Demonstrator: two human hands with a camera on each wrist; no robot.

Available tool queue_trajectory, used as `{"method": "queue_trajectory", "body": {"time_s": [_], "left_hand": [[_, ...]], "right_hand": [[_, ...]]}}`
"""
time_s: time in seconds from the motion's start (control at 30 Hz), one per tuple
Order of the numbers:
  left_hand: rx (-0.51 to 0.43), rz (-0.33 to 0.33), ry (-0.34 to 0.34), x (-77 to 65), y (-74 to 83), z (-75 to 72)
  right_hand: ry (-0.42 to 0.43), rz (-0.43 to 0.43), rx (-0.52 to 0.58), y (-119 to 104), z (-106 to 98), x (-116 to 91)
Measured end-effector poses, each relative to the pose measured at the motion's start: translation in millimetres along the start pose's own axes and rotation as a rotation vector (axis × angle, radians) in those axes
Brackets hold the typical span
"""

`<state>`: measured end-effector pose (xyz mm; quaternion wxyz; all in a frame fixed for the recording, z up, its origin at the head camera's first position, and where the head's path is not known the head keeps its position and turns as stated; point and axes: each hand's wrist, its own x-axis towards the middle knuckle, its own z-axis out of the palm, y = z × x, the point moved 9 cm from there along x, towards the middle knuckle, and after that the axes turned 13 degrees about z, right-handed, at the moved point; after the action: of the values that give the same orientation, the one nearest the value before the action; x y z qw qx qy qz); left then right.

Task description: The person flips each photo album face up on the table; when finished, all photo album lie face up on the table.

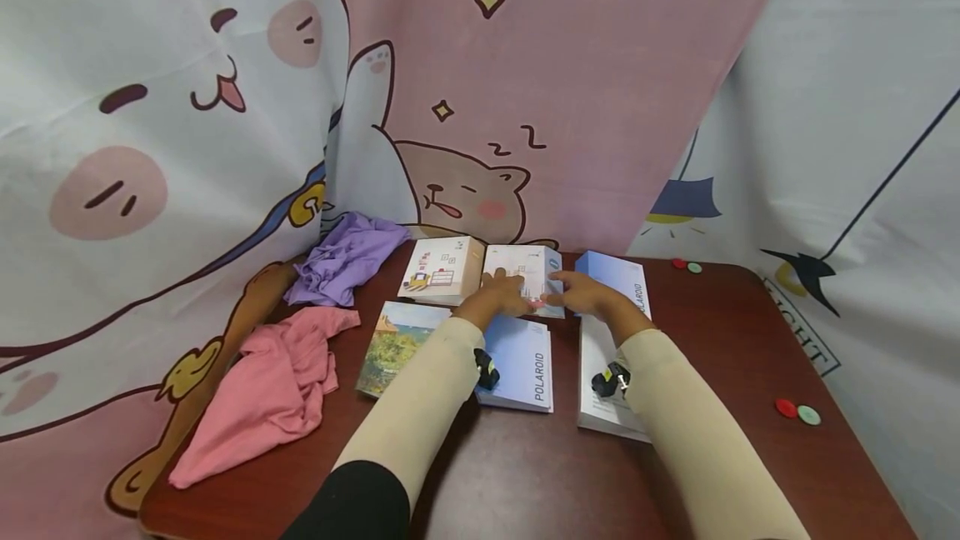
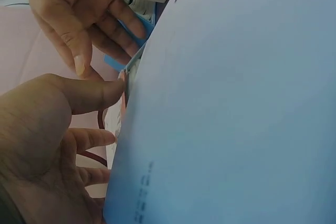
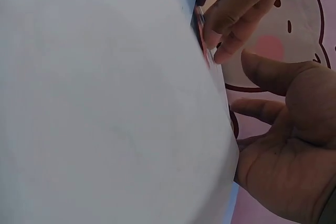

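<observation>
A white book (image 1: 534,263) with a light blue edge lies in the middle of the back row, between the hands. My left hand (image 1: 493,297) touches its left side with thumb and fingers spread. At its right side is my right hand (image 1: 588,293), fingers extended and holding nothing. Under the left wrist is a blue POLAROID book (image 1: 517,365); in the left wrist view that blue cover (image 2: 226,98) fills much of the picture. Below the right wrist lies a thick white book (image 1: 600,390), with another blue POLAROID book (image 1: 615,269) behind it.
A thick illustrated book (image 1: 438,267) lies at back left, a landscape-covered book (image 1: 401,344) in front of it. Purple cloth (image 1: 348,257) and pink cloth (image 1: 277,382) lie left. Red and pale green discs (image 1: 785,408) lie in pairs at the right. Printed curtains (image 1: 570,90) surround the table.
</observation>
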<state>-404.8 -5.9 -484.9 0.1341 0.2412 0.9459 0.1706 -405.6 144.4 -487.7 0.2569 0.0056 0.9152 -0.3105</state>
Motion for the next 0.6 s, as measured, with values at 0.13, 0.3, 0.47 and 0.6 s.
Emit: {"method": "queue_trajectory", "body": {"time_s": [0.13,0.3,0.47,0.6], "left_hand": [[-0.005,0.016,-0.019,-1.1,0.9,2.6],[-0.025,0.031,-0.020,-1.8,-1.3,3.4],[-0.098,0.040,0.005,-3.9,-5.8,2.8],[-0.179,0.075,0.030,-5.7,-6.8,-0.9]], "right_hand": [[-0.022,0.011,0.022,2,1,-1],[-0.035,0.014,0.075,2,0,-2],[0.005,-0.018,0.135,-1,-3,-2],[0.053,-0.043,0.215,-3,-9,-2]]}}
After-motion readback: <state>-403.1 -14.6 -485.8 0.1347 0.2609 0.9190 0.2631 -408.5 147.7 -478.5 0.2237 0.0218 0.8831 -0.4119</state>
